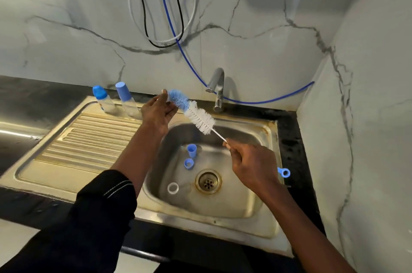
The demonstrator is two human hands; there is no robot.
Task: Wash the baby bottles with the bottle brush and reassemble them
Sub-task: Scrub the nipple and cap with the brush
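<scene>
A blue-and-white bottle brush (193, 111) is held slantwise over the sink basin (243, 203). My right hand (252, 164) grips its thin handle, whose blue ring end (284, 172) sticks out behind the hand. My left hand (158, 110) is raised with its fingers touching the blue bristle tip. Two clear baby bottles with blue caps (103, 99) (127, 100) stand at the back of the drainboard. In the basin lie two blue parts (191, 150) (188, 163) and a clear ring (173, 188).
A chrome tap (217, 87) stands behind the basin, not running. The ribbed drainboard (89, 141) lies to the left. A drain (208, 181) sits mid-basin. Blue, black and white hoses (169, 27) hang on the marble wall. A side wall closes in on the right.
</scene>
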